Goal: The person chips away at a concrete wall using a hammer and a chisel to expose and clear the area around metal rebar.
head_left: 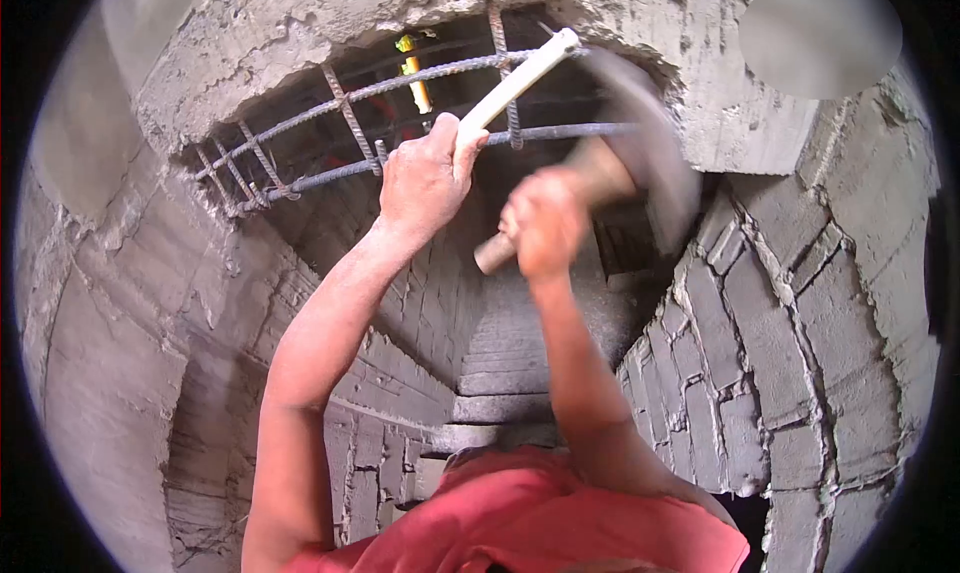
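Observation:
My left hand [425, 178] is closed around the lower end of a whitish pipe-like rod [520, 88], thumb laid along it. The rod slants up to the right across the rebar, its far end near the broken concrete edge. My right hand [548, 218] grips the short wooden handle [600, 171] of a hammer-like tool. Motion smears its long, curved grey head [655, 143], which stands to the right of the rod. Behind both hands, ribbed rebar [340, 103] crosses a dark opening in the concrete.
Rough concrete [700, 73] overhangs the opening's top and right. Block walls with mortar ridges rise on the left [110, 343] and right [720, 373], close to my arms. Steps [500, 383] lie below. A yellow-orange object [415, 78] shows behind the bars.

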Demonstrator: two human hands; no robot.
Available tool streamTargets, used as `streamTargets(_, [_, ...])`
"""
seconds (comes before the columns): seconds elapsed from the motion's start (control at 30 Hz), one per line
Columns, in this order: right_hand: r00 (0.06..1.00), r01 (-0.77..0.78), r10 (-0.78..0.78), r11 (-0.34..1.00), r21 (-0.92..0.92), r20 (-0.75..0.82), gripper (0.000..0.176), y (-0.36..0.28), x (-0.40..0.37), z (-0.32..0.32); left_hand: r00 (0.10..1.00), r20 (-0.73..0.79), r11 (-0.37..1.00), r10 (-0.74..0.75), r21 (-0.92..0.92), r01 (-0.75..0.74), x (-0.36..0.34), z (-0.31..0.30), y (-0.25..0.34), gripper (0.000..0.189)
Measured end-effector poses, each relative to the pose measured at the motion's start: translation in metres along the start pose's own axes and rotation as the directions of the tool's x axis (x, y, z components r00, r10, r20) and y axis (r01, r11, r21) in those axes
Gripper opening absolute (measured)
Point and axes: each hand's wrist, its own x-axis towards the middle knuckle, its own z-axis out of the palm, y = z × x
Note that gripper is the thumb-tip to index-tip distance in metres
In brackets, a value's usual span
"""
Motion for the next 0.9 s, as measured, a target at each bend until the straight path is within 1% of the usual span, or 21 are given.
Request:
streamTargets(0.07, [0.994,-0.11,0.109,0.982,-0.156,-0.018,0.03,-0.019,0.016,0.007,0.999,-0.039,0.998,-0.008,0.057,0.011,0.005,0.001,-0.005,0.032])
streamTargets(0.1, [1.0,-0.012,0.012,0.999,-0.047,-0.009,0.029,-0.022,0.009,0.006,1.0,-0.011,0.995,-0.01,0.097,0.011,0.006,0.0,-0.008,0.032])
streamTargets(0.13, [0.997,0.081,-0.082,0.995,0.06,0.005,0.03,-0.026,0.002,0.005,1.0,-0.026,0.996,-0.009,0.093,0.011,0.012,0.0,-0.008,0.032])
streamTargets(0.17, [0.967,0.234,-0.242,0.968,0.096,0.082,0.037,-0.046,-0.003,0.012,1.0,-0.006,0.999,-0.021,0.046,0.021,0.01,0.001,-0.008,0.033])
streamTargets(0.2, [0.972,0.178,-0.216,0.933,0.313,0.09,0.038,-0.045,-0.011,0.004,0.999,0.013,1.0,-0.031,0.002,0.031,0.007,0.002,-0.009,0.033])
streamTargets(0.27, [0.864,0.475,-0.501,0.845,0.245,0.054,0.039,-0.058,-0.019,0.021,0.999,0.018,0.999,-0.03,0.012,0.03,0.007,0.001,-0.012,0.032])
streamTargets(0.3, [0.865,0.474,-0.5,0.846,0.245,0.052,0.039,-0.05,-0.018,0.019,1.0,0.005,1.0,-0.014,0.009,0.014,0.007,0.0,-0.011,0.03])
streamTargets(0.37, [0.887,0.395,-0.458,0.825,0.405,0.069,0.037,-0.024,-0.01,0.007,1.0,-0.004,1.0,0.0,0.002,0.0,0.007,-0.001,-0.009,0.028])
streamTargets(0.4, [0.866,0.491,-0.468,0.727,-0.481,0.177,0.035,-0.013,-0.001,0.001,1.0,0.003,1.0,-0.008,0.022,0.008,0.006,-0.002,-0.009,0.028])
streamTargets(0.43, [0.992,0.122,-0.107,0.92,-0.372,0.062,0.034,-0.016,0.013,0.008,1.0,0.006,0.999,-0.016,0.041,0.016,0.005,-0.002,-0.005,0.027])
streamTargets(0.47, [0.959,-0.278,0.284,0.937,-0.212,-0.002,0.034,-0.023,0.022,0.017,1.0,0.011,0.999,-0.016,0.036,0.016,0.004,-0.003,-0.001,0.027])
streamTargets(0.5, [0.959,-0.281,0.284,0.937,-0.207,-0.017,0.034,-0.03,0.017,0.021,0.999,0.028,0.999,-0.04,0.008,0.039,0.004,-0.006,0.002,0.028])
streamTargets(0.53, [0.987,-0.158,0.155,0.98,-0.117,-0.03,0.035,-0.035,0.012,0.026,0.997,0.039,0.998,-0.061,-0.022,0.062,0.005,-0.009,0.004,0.03])
streamTargets(0.57, [0.999,-0.029,0.028,0.999,-0.037,-0.035,0.036,-0.039,0.01,0.028,0.995,0.069,0.997,-0.076,0.016,0.075,0.007,-0.012,0.004,0.034])
streamTargets(0.6, [0.996,0.088,-0.088,0.996,0.01,0.002,0.037,-0.039,0.005,0.025,0.994,0.069,0.996,-0.089,0.013,0.088,0.005,-0.01,0.001,0.034])
streamTargets(0.67, [0.944,0.279,-0.295,0.952,0.123,0.144,0.047,-0.038,-0.002,0.013,0.986,0.116,0.984,-0.117,-0.119,0.131,0.003,-0.002,-0.009,0.038])
streamTargets(0.73, [0.931,0.304,-0.336,0.93,0.205,0.141,0.053,-0.042,-0.015,0.013,1.0,0.003,0.971,0.015,-0.24,-0.014,-0.004,0.025,-0.003,0.04])
streamTargets(0.77, [0.933,0.305,-0.335,0.929,0.21,0.127,0.056,-0.048,-0.023,0.019,0.995,-0.034,0.942,-0.094,-0.326,0.078,-0.011,0.04,0.012,0.043])
streamTargets(0.8, [0.936,0.302,-0.332,0.928,0.218,0.116,0.054,-0.05,-0.028,0.022,0.976,-0.066,0.895,-0.205,-0.416,0.16,-0.015,0.057,0.03,0.047])
streamTargets(0.87, [0.97,0.201,-0.224,0.956,0.212,0.092,0.054,-0.056,-0.04,0.015,0.96,-0.085,0.719,-0.267,-0.681,0.14,-0.014,0.087,0.051,0.05])
streamTargets(0.9, [0.985,0.125,-0.145,0.975,0.185,0.096,0.053,-0.061,-0.046,0.004,0.944,0.078,0.482,-0.321,-0.844,0.234,-0.013,0.097,0.065,0.05])
